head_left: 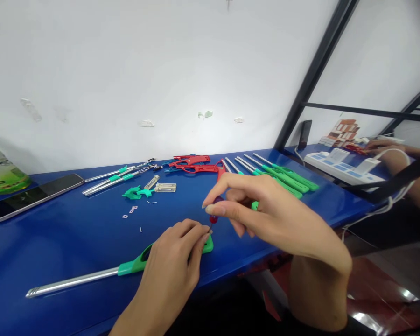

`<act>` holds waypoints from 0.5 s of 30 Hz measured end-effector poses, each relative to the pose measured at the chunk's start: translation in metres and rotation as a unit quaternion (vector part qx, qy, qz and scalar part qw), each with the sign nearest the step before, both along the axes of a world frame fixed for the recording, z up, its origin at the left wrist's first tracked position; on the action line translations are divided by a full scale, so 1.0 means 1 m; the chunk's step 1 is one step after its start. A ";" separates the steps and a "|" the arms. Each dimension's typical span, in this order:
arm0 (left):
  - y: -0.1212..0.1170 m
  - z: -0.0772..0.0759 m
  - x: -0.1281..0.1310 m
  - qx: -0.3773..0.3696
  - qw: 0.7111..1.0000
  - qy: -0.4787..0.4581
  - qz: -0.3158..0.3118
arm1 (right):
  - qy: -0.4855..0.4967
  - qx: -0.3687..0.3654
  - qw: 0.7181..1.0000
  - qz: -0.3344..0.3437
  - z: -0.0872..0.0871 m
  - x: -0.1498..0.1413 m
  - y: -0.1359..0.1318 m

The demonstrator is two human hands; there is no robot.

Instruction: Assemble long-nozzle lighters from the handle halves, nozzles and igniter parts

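Note:
A long-nosed lighter with a green handle and a silver metal tube lies on the blue table, its tube pointing left. My left hand is closed over the lighter's handle and holds it down, hiding much of it. In my right hand, thumb and fingers pinch a small screwdriver with a dark red handle. Its thin shaft points down at the handle's right end, beside my left fingertips, which hide the tip. A loose screw and small pale plates lie beyond my left hand.
Red handle shells, silver tubes with teal parts, teal pieces and clear tanks lie behind. Several green lighters are at right. A phone lies left. Past a black frame are a power strip and another person's arm.

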State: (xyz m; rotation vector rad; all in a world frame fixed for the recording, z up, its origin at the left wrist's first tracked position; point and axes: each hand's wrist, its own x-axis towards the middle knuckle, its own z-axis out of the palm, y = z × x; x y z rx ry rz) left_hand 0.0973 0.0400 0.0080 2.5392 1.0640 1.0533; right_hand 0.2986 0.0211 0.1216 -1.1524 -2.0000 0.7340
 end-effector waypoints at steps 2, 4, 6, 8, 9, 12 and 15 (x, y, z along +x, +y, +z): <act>0.000 -0.001 0.000 0.016 1.000 0.003 0.008 | 0.006 0.023 0.999 -0.035 -0.003 -0.003 0.003; -0.001 -0.001 -0.001 0.025 1.000 0.005 0.013 | 0.009 0.039 0.997 -0.066 -0.005 -0.006 0.005; -0.001 -0.001 -0.002 0.020 1.000 0.007 0.011 | 0.004 0.036 0.997 -0.071 -0.003 -0.007 0.003; -0.002 0.000 -0.002 0.006 1.000 0.008 0.006 | 0.001 0.021 0.999 -0.042 0.001 -0.006 0.001; -0.003 0.000 -0.002 -0.002 1.000 0.010 0.003 | 0.005 0.011 1.000 -0.022 0.003 -0.004 0.000; -0.003 0.001 0.000 -0.009 1.000 0.010 0.001 | 0.024 -0.012 1.000 -0.004 0.004 -0.001 0.000; -0.003 0.000 0.000 0.003 1.000 0.010 0.004 | 0.037 0.004 0.998 -0.049 -0.001 -0.004 0.005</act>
